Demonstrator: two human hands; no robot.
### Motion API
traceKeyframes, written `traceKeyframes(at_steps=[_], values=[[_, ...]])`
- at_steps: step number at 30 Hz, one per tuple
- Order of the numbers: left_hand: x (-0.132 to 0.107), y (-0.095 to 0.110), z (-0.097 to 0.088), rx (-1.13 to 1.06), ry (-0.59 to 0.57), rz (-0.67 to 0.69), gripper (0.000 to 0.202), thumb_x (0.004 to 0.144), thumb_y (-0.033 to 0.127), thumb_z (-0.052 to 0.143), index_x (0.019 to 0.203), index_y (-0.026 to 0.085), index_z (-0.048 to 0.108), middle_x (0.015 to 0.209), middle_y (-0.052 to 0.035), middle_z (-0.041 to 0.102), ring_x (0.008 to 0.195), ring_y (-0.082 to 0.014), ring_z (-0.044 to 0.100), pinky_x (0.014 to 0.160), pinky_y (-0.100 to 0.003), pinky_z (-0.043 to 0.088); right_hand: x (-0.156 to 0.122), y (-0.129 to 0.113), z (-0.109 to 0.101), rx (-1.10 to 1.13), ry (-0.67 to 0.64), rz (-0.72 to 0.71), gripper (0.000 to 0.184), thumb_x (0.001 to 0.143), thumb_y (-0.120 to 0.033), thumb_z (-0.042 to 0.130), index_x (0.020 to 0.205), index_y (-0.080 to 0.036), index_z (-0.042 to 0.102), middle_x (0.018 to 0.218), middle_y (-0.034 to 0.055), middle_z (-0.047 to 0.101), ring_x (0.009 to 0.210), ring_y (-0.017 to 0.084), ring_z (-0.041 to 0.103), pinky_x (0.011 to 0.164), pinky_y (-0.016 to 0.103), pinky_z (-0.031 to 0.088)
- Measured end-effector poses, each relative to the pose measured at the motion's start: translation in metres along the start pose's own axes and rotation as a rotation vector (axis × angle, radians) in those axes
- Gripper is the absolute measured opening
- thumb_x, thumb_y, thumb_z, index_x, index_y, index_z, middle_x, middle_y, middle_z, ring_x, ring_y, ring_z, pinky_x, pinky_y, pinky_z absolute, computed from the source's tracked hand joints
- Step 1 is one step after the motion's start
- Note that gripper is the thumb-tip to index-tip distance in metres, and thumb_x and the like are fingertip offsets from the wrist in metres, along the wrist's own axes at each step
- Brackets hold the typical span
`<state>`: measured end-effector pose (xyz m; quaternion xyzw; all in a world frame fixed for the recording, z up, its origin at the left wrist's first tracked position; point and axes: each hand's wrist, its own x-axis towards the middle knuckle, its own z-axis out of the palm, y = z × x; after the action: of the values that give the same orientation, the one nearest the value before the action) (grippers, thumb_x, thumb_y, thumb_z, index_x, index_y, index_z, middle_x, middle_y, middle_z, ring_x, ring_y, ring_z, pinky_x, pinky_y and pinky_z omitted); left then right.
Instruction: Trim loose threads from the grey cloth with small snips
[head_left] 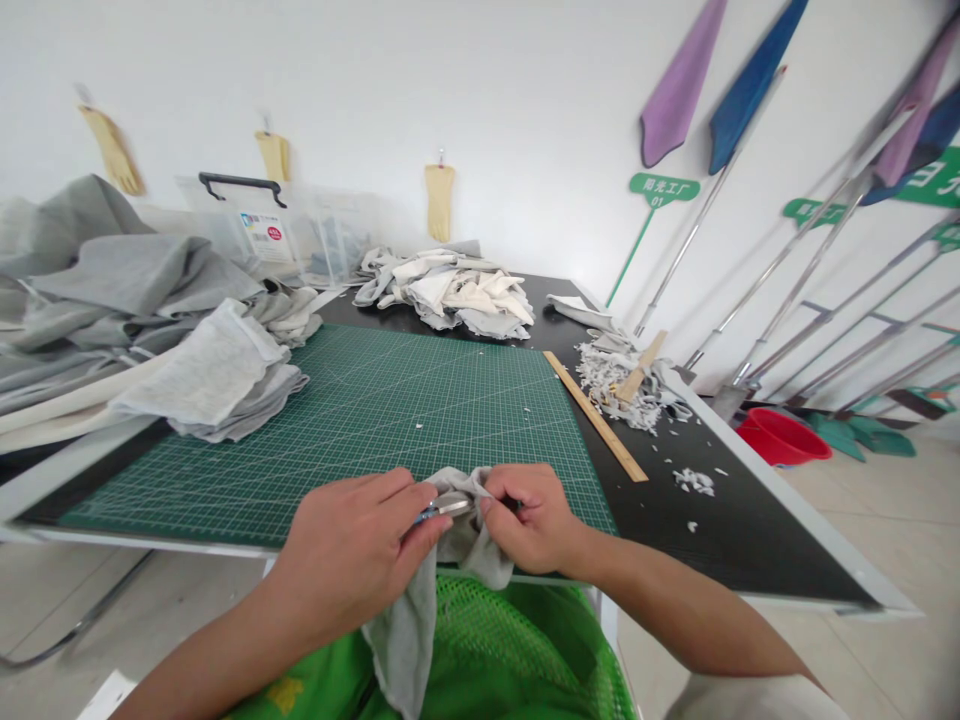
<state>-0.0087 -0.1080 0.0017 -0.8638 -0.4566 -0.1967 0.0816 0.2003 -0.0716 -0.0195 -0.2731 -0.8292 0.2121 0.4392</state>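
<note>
Close to the front edge of the cutting mat, my left hand (pixel 360 535) is closed around small snips (pixel 448 505) with a bluish handle and short silvery blades. The blades lie against a bunched piece of grey cloth (pixel 409 640). Opposite them, my right hand (pixel 529 515) pinches the same cloth between thumb and fingers. One end of the cloth hangs below the table edge, over a green mesh garment on my lap. My left fingers partly hide the handle, and folds of cloth cover the blade tips.
The green gridded cutting mat (pixel 420 400) covers much of the black table. Grey fabric (pixel 150 280) is heaped left, cloth pieces (pixel 450 290) behind. A wooden ruler (pixel 596 415) borders the mat; scraps (pixel 619 375) lie farther right. A clear bin (pixel 300 235) stands behind; a red bucket (pixel 784 437) is on the floor.
</note>
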Motion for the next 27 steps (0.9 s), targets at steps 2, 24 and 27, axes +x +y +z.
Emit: traceKeyframes(at_steps=[2, 24, 27], values=[[0.0001, 0.0006, -0.0004, 0.000, -0.001, -0.002, 0.022, 0.087, 0.039, 0.045, 0.091, 0.025, 0.061, 0.076, -0.0012, 0.061, 0.064, -0.0171, 0.056, 0.056, -0.030, 0.039, 0.0003, -0.0010, 0.0000, -0.008, -0.005, -0.005, 0.019, 0.075, -0.015, 0.046, 0.057, -0.018, 0.042, 0.050, -0.0036, 0.039, 0.047, 0.007, 0.035, 0.048, 0.022, 0.026], [-0.0023, -0.0007, -0.0044, -0.031, -0.046, -0.075, 0.025, 0.087, 0.041, 0.042, 0.093, 0.024, 0.060, 0.078, -0.0007, 0.061, 0.068, -0.0172, 0.059, 0.058, -0.029, 0.041, 0.0008, -0.0018, -0.0025, -0.030, 0.047, 0.016, 0.019, 0.078, -0.017, 0.044, 0.059, -0.018, 0.041, 0.052, -0.0032, 0.039, 0.049, 0.008, 0.036, 0.049, 0.023, 0.028], [-0.0021, -0.0016, -0.0019, -0.120, 0.038, -0.157, 0.028, 0.086, 0.044, 0.042, 0.090, 0.021, 0.057, 0.076, -0.0012, 0.061, 0.068, -0.0162, 0.059, 0.059, -0.027, 0.042, 0.0008, -0.0020, -0.0027, -0.025, 0.052, 0.040, 0.020, 0.078, -0.017, 0.044, 0.059, -0.018, 0.041, 0.052, -0.0031, 0.040, 0.049, 0.008, 0.037, 0.050, 0.023, 0.029]])
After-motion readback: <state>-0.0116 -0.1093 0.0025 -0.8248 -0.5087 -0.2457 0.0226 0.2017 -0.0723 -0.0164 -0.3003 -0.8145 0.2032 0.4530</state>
